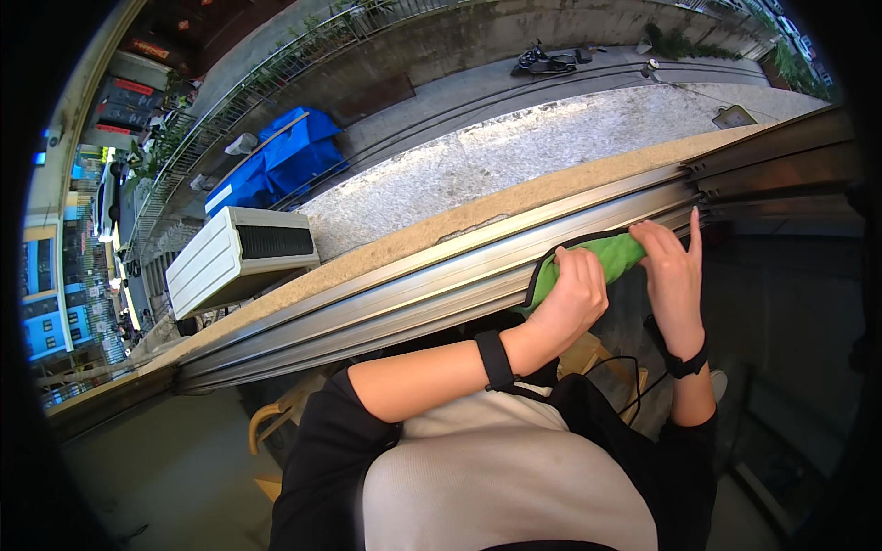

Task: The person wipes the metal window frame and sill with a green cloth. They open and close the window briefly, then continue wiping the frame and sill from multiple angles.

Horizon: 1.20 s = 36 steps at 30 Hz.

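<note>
A green cloth with a dark edge [613, 249] lies bunched over the inner rails of the metal window track [404, 292]. My left hand [571, 296] has its fingers curled over the cloth's left part, pressing it on the track. At the cloth's right end, my right hand [669, 266] pinches it with thumb and fingers, while one finger points up toward the track's right corner. Both wrists wear black bands. The track under the cloth is hidden.
Beyond the stone sill [469, 225] is a drop to the street. A white air-conditioner unit [243, 253] stands outside at the left, near a blue tarp [294, 147]. A dark window frame [781, 161] rises at the right. Wooden furniture [271, 418] is below my left arm.
</note>
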Each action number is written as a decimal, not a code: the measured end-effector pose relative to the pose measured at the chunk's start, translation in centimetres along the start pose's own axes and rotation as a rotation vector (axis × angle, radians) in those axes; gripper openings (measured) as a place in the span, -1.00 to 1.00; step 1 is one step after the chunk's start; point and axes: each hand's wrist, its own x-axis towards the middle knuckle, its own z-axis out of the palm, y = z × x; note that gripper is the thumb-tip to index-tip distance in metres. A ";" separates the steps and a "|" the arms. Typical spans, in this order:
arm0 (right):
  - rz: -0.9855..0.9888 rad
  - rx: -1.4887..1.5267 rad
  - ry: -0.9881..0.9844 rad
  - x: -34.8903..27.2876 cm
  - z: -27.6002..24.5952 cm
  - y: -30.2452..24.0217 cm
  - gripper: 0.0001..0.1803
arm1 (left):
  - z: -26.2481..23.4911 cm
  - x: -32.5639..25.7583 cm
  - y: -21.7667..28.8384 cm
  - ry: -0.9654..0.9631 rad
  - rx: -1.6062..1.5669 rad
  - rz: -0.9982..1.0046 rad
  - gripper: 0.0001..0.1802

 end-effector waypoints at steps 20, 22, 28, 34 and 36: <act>0.105 0.011 0.262 -2.3 2.6 -0.1 -0.72 | 0.0 2.0 1.3 -0.013 -0.056 -0.038 -0.57; 0.159 0.031 0.289 -2.2 2.9 -0.3 -0.74 | 0.0 2.0 1.3 -0.012 -0.055 -0.041 -0.57; 0.152 0.042 0.259 -1.9 2.5 0.2 -0.76 | 0.1 1.7 1.1 0.003 -0.083 -0.042 -0.56; 0.117 0.012 0.268 -1.7 2.5 0.5 -0.79 | 0.5 0.6 0.6 0.054 -0.180 -0.075 -0.50; 0.088 -0.001 0.272 -1.6 2.4 0.5 -0.79 | 0.9 0.1 0.3 0.096 -0.256 -0.073 -0.49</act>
